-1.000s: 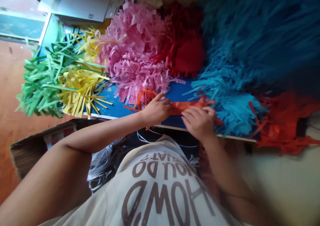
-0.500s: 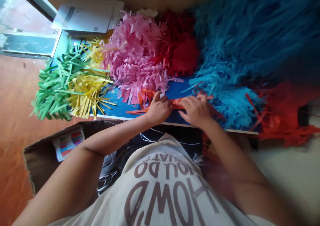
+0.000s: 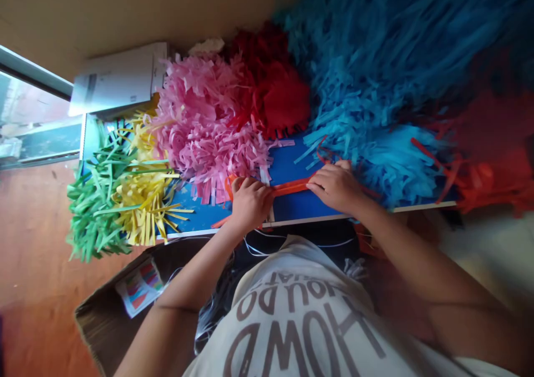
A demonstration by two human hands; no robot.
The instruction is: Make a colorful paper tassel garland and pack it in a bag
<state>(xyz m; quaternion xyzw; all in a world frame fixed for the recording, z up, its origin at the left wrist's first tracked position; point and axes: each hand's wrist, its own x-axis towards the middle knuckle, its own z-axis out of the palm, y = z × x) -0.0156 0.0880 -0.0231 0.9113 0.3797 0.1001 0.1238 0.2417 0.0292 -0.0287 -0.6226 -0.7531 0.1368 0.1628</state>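
A narrow band of orange tissue paper (image 3: 291,187) is stretched level between my hands, just above the blue tabletop (image 3: 292,213) near its front edge. My left hand (image 3: 251,202) is closed around its left part, and loose orange ends stick out past the fingers. My right hand (image 3: 337,187) pinches the other part, with a thin orange-red strip curling up behind it. Fringed pink tissue paper (image 3: 200,127) lies just beyond my left hand. Beyond my right hand is fringed light-blue tissue paper (image 3: 400,165).
Green (image 3: 98,199) and yellow fringes (image 3: 144,204) hang over the table's left end. Dark red tissue (image 3: 283,96) sits at the back, orange-red tissue (image 3: 492,177) at the right. White papers (image 3: 117,79) lean by the wall. A cardboard box (image 3: 104,316) stands below, left of my body.
My hands have moved apart, and the orange tissue between them is now drawn out into a longer, narrower band. The camera view has also shifted, so the table sits lower.
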